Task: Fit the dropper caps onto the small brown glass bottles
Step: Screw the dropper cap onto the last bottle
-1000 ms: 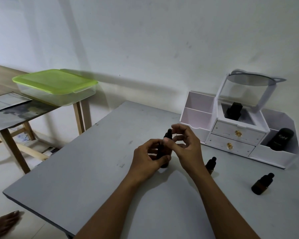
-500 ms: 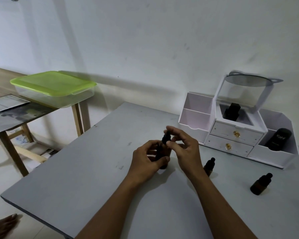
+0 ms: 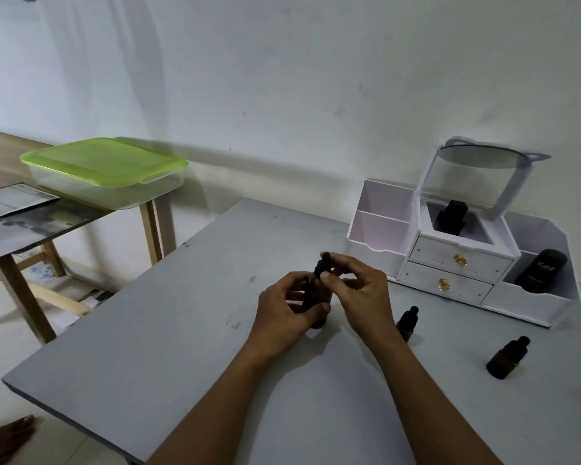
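Two hands on one bottle at the grey table (image 3: pixel 148 330).
The left hand (image 3: pixel 282 310) grips the brown bottle (image 3: pixel 318 321), hiding most of it; the right hand (image 3: pixel 363 293) pinches its dropper cap (image 3: pixel 321 268). A second bottle (image 3: pixel 407 322) stands half hidden behind the right wrist, a third bottle (image 3: pixel 507 357) in plain sight.

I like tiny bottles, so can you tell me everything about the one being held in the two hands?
The held bottle is small, dark brown and looks like glass. It stands upright with its base on or just above the grey table; I cannot tell which. A black dropper cap sits at its top. The left hand grips its body, hiding much of it, while the right hand pinches the cap.
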A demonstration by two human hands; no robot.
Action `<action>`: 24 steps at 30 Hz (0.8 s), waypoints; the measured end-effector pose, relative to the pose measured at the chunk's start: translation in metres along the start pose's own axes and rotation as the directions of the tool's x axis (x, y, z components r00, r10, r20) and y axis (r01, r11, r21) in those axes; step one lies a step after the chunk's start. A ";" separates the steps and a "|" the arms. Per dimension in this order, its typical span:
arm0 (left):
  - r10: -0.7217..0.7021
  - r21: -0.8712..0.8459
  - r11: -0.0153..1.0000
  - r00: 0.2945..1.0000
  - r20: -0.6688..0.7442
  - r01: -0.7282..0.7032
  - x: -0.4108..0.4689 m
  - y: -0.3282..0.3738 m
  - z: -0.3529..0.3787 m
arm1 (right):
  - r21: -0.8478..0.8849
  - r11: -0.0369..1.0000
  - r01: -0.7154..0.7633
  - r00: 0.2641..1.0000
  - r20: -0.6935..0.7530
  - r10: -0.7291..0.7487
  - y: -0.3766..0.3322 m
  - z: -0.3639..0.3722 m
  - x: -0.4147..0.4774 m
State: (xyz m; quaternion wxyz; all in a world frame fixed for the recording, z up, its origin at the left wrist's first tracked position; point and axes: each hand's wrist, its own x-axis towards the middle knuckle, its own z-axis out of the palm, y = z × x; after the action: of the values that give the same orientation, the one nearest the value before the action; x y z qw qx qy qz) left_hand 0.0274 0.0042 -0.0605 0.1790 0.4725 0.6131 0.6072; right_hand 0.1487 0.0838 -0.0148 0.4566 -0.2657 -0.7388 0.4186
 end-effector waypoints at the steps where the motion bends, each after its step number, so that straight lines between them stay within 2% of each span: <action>1: -0.001 -0.001 1.000 1.000 -0.001 0.001 0.000 0.000 0.000 | -0.009 1.000 -0.001 1.000 -0.007 0.001 0.001 0.000 0.000; 6: 0.006 -0.008 1.000 1.000 -0.005 -0.006 -0.001 0.002 0.000 | 0.018 0.999 -0.035 0.996 -0.083 0.036 0.001 0.005 -0.001; 11: 0.002 -0.009 1.000 1.000 0.005 -0.002 -0.001 0.003 -0.001 | 0.061 0.998 -0.015 0.999 -0.039 0.018 0.002 0.006 -0.004; 24: -0.022 0.018 1.000 1.000 -0.004 0.022 -0.001 0.002 0.000 | -0.024 1.000 0.005 0.995 -0.097 -0.007 0.002 0.007 -0.006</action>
State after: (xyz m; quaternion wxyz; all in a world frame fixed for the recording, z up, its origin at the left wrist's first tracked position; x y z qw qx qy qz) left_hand 0.0287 0.0033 -0.0594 0.1800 0.4661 0.6242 0.6006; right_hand 0.1454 0.0776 -0.0202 0.4900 -0.2890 -0.7214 0.3949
